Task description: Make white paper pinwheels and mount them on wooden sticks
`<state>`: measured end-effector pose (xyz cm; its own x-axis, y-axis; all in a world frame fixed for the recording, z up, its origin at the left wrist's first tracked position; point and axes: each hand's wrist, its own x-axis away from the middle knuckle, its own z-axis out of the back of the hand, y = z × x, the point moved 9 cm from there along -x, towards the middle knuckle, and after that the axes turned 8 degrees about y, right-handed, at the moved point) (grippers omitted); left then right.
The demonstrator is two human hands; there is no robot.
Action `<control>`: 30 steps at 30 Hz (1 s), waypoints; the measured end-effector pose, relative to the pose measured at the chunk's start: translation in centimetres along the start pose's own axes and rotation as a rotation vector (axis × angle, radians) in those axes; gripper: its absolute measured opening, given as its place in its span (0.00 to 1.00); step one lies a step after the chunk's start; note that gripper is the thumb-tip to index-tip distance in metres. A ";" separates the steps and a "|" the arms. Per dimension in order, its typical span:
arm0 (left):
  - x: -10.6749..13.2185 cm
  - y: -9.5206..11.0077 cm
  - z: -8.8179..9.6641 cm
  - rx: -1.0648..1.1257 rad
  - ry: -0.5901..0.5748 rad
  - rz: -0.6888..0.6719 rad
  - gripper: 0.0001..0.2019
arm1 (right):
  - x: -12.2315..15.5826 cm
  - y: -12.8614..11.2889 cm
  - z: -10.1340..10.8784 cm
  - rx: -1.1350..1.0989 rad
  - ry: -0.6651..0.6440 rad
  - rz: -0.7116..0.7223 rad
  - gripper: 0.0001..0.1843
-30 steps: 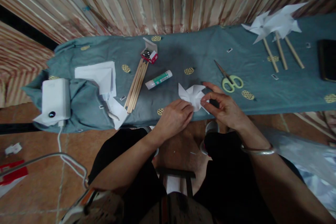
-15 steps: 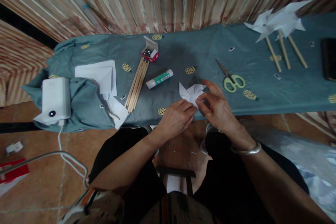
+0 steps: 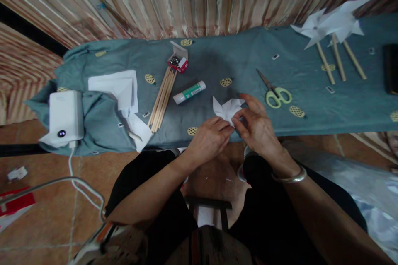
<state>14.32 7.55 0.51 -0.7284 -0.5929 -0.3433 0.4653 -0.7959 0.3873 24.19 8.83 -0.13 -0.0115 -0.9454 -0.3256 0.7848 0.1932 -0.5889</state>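
Observation:
Between my two hands, close to the table's front edge, is a white paper pinwheel [image 3: 227, 109] with its blades folded in and no stick visible on it. My left hand [image 3: 211, 136] is closed on its lower left side, the fingertips bunched together. From the right, my right hand [image 3: 256, 126] pinches it between thumb and fingers near the middle. The fingers hide the pinwheel's lower part. A glue stick [image 3: 189, 92] lies just beyond my left hand. Scissors with light green handles [image 3: 276, 96] rest to the right, their blades pointing away.
Several wooden sticks [image 3: 162, 101] lie left of the glue stick, below an opened small box of metal pins [image 3: 178, 60]. Folded white paper [image 3: 124, 93] and a white power bank [image 3: 66, 116] are at the left. Finished pinwheels [image 3: 332, 27] on sticks lie far right, near a dark phone-like object [image 3: 390, 68].
Both hands stay on the paper pinwheel with almost the same grip. The whole view has shifted very slightly; nothing else has visibly moved.

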 end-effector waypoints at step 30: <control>0.0 0.0 -0.2 -0.008 -0.011 0.001 0.09 | 0.1 0.3 0.0 -0.035 0.017 -0.030 0.05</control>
<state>14.41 7.53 0.28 -0.7334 -0.5927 -0.3330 0.4701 -0.7960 0.3812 24.47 8.83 -0.32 -0.0453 -0.9465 -0.3194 0.7618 0.1742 -0.6240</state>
